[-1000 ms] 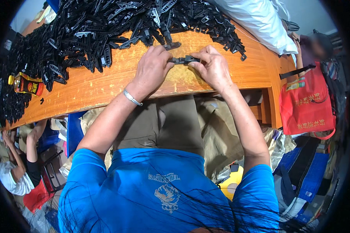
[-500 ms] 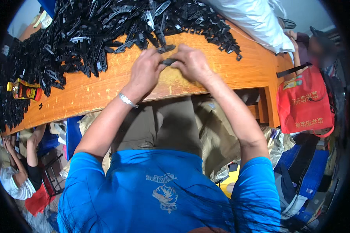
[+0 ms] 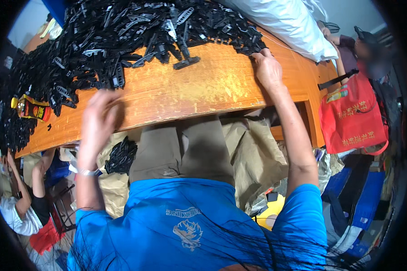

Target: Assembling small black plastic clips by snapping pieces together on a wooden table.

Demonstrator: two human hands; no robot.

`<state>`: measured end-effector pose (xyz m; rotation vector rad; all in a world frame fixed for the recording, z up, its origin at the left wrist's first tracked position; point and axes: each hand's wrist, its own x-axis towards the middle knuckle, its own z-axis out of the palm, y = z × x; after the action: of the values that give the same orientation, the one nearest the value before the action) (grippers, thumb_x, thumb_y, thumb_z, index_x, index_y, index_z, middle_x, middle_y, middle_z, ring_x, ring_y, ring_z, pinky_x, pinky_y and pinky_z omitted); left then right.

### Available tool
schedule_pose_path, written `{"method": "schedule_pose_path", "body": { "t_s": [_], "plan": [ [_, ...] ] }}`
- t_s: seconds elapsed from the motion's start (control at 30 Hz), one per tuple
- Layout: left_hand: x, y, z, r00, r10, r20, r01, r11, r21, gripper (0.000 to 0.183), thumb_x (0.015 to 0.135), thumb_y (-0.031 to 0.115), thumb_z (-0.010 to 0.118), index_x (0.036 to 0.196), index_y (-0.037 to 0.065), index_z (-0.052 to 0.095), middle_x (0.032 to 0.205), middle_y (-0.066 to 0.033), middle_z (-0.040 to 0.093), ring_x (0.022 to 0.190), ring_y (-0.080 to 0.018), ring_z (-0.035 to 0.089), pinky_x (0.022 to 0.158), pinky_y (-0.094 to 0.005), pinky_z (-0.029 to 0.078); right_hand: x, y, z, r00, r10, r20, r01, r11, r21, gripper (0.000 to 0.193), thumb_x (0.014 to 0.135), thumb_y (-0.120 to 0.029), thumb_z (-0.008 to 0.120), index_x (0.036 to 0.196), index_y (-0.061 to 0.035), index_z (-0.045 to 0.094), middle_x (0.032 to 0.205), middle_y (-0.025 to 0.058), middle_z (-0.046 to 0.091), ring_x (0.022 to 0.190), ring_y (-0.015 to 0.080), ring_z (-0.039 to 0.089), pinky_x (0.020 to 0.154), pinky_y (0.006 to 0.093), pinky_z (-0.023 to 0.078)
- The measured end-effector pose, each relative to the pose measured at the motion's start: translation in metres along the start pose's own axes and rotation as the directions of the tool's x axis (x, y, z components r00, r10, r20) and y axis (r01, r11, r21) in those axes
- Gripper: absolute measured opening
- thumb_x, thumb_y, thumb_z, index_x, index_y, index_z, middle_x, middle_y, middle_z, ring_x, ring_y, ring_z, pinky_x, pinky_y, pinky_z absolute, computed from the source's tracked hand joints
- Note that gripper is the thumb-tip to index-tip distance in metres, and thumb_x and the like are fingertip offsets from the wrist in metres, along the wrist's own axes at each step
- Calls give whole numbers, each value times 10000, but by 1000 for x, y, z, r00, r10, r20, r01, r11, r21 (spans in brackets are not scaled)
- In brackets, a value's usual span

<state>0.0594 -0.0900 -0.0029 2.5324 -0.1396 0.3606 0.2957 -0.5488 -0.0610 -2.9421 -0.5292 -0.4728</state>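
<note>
Scanning from the left, I find a yellow-capped bottle (image 3: 34,110) lying against the black pile (image 3: 99,38), which spreads over the far part of the worktop (image 3: 208,86). Next comes the left grip (image 3: 98,118), smeared by motion above the front edge. A half second ago it met the other one at the middle, with a small dark piece between them; now it has swung well out to the left. I cannot tell whether it has let go or carries anything. Below it, a bundle of black pieces (image 3: 121,156) has come into view by the brown paper (image 3: 114,186); the forearm covered that spot earlier. At the middle, one loose black piece (image 3: 186,63) lies just in front of the pile. Farther right, the right grip (image 3: 269,70) has moved out to the pile's end, fingers bent at its edge; whether they pinch a piece or merely touch is unclear to me. I judge the two-handed hold finished, and where that small piece went I cannot see.
</note>
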Motion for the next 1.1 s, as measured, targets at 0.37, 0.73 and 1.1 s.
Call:
{"method": "schedule_pose_path", "body": {
  "t_s": [0.37,0.73,1.1],
  "plan": [
    [112,39,147,962,260,-78,-260,965,5,300,928,26,716,1227,43,697,1070,-163,661,1037,-403,656,896,-507,541,4,-38,-3,966,-253,55,247,964,102,238,910,-136,746,1146,-104,753,1147,155,746,1080,380,708,938,485,576],
    [110,71,147,933,359,23,-360,927,105,291,881,12,693,1164,72,717,1138,-131,649,1076,-345,637,921,-449,548,-46,-93,-11,947,-319,42,287,898,334,265,942,-65,705,1203,-100,740,1117,161,636,1045,369,680,882,458,573],
    [90,59,150,944,327,-49,-328,945,-17,225,842,141,841,1031,59,751,1036,-105,661,1051,-337,623,900,-443,528,-42,-81,-14,976,-182,116,152,961,231,182,966,-36,611,1097,26,720,1162,264,659,1036,440,706,888,513,576]
  ]
}}
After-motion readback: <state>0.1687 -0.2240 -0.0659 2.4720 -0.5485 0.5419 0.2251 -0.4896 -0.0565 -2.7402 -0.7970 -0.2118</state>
